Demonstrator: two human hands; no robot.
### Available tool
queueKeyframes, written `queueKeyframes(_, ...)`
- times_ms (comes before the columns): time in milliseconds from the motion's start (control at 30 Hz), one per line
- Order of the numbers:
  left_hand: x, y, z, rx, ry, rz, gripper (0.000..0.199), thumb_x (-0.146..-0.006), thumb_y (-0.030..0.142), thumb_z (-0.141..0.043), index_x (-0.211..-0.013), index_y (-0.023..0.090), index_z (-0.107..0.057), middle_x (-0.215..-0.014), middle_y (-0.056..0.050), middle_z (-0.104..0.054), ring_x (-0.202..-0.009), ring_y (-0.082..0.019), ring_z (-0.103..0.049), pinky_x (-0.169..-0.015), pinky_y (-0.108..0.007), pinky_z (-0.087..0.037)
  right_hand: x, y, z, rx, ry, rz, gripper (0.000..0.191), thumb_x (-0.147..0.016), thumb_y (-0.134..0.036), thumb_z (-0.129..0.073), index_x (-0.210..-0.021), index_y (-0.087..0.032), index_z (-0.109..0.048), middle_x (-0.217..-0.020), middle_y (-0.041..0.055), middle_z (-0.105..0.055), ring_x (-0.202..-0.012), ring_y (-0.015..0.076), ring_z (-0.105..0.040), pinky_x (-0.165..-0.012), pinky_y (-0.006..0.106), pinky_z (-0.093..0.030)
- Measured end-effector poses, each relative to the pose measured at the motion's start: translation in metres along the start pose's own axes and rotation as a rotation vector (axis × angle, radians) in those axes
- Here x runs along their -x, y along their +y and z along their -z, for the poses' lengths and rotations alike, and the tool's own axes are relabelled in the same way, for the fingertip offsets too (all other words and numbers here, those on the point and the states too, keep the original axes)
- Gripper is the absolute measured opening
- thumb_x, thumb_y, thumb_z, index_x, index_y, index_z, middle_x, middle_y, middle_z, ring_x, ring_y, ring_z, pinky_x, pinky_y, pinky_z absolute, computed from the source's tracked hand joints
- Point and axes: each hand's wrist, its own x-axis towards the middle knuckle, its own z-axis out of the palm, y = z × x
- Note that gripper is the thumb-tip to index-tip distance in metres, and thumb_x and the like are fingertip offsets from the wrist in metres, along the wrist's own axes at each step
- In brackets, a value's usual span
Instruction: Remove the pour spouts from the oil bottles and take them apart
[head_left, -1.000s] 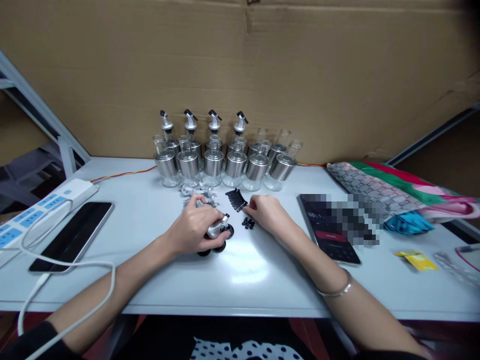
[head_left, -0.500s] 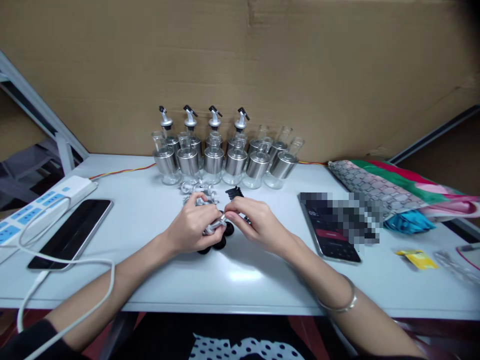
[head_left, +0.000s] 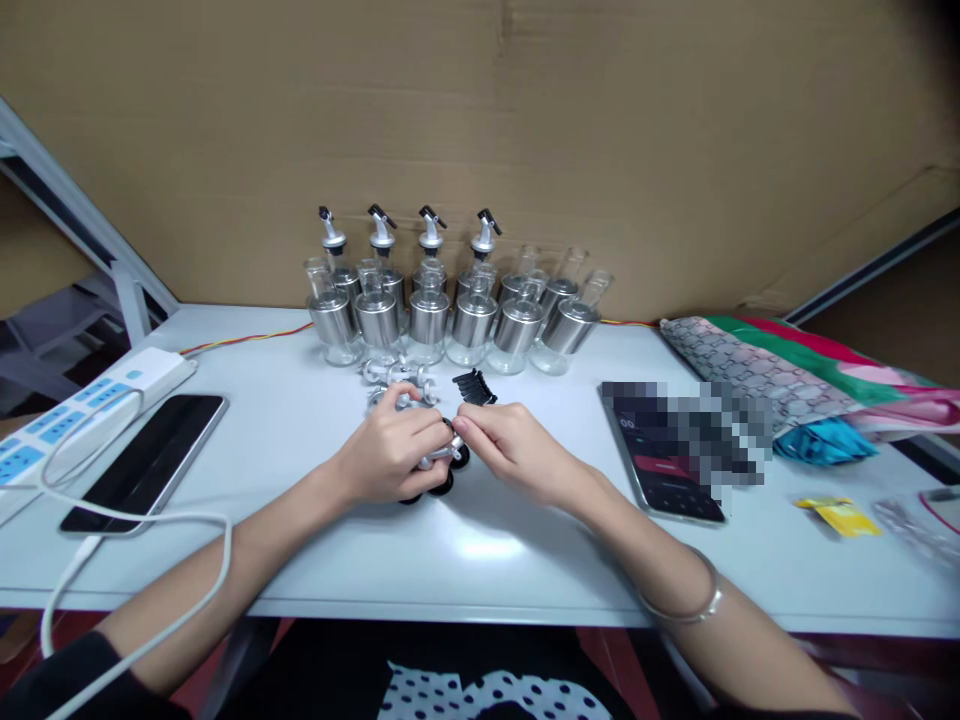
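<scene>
A silver pour spout (head_left: 439,456) is gripped in my left hand (head_left: 391,448), whose curled fingers cover much of it. My right hand (head_left: 521,450) is closed in a pinch at the spout's upper end; what lies between its fingertips is hidden. Just beneath my hands, several round black stoppers (head_left: 441,485) rest on the table, partly covered. Beyond my left hand lies a group of loose silver pour spouts (head_left: 395,372). Several small black levers (head_left: 474,387) lie together beyond my right fingers.
Rows of glass-and-steel bottles (head_left: 429,318) stand at the back, some topped with spouts. To the left are a phone (head_left: 142,462), a power strip (head_left: 82,405) and a white cable (head_left: 217,522). Another phone (head_left: 660,455), a patterned bag (head_left: 757,370) and a yellow packet (head_left: 838,516) lie right.
The spout has turned in my left hand, its silver end now showing below my right fingertips. My right hand has shifted slightly, uncovering more of the black levers.
</scene>
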Motion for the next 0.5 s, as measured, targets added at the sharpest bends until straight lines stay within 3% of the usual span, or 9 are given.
queueKeyframes(133,0.000,0.000,0.001,0.000,0.010,0.022,0.011,-0.082,0.014,-0.042,-0.073,0.019,-0.046,-0.058,0.005,-0.055,-0.051,-0.010,-0.044,-0.080,-0.033,-0.038,-0.002,0.005,0.013,-0.074,-0.024,-0.121,0.041,-0.095,-0.033,-0.038,-0.057,-0.018,-0.042,-0.053,-0.0050,-0.038,-0.050,0.0079,-0.032,-0.054,0.021,-0.028)
queueKeyframes(233,0.000,0.000,0.002,0.000,0.017,0.052,0.011,-0.083,0.015,-0.042,-0.073,0.019,-0.046,-0.058,0.005,-0.056,-0.051,-0.010,-0.045,-0.080,-0.033,-0.038,-0.002,0.013,0.027,-0.120,-0.046,-0.202,0.032,-0.089,-0.038,-0.051,-0.065,-0.016,-0.052,-0.056,-0.0042,-0.046,-0.052,0.0083,-0.038,-0.053,0.020,-0.031)
queueKeyframes(367,0.000,0.000,0.002,0.015,0.016,0.055,0.011,-0.083,0.015,-0.042,-0.073,0.019,-0.046,-0.058,0.005,-0.056,-0.050,-0.010,-0.044,-0.080,-0.033,-0.039,-0.001,0.025,0.038,0.034,-0.047,-0.229,0.022,-0.091,-0.027,-0.050,-0.078,-0.015,-0.063,-0.073,0.0023,-0.061,-0.064,0.0114,-0.051,-0.061,0.022,-0.037)
queueKeyframes(500,0.001,0.000,0.000,0.018,0.016,0.060,0.011,-0.083,0.015,-0.042,-0.074,0.019,-0.046,-0.057,0.005,-0.056,-0.050,-0.009,-0.043,-0.081,-0.033,-0.039,-0.001,0.034,0.035,0.178,-0.107,-0.310,0.023,-0.090,-0.016,-0.046,-0.080,-0.013,-0.066,-0.078,0.0065,-0.065,-0.070,0.0145,-0.055,-0.067,0.025,-0.039)
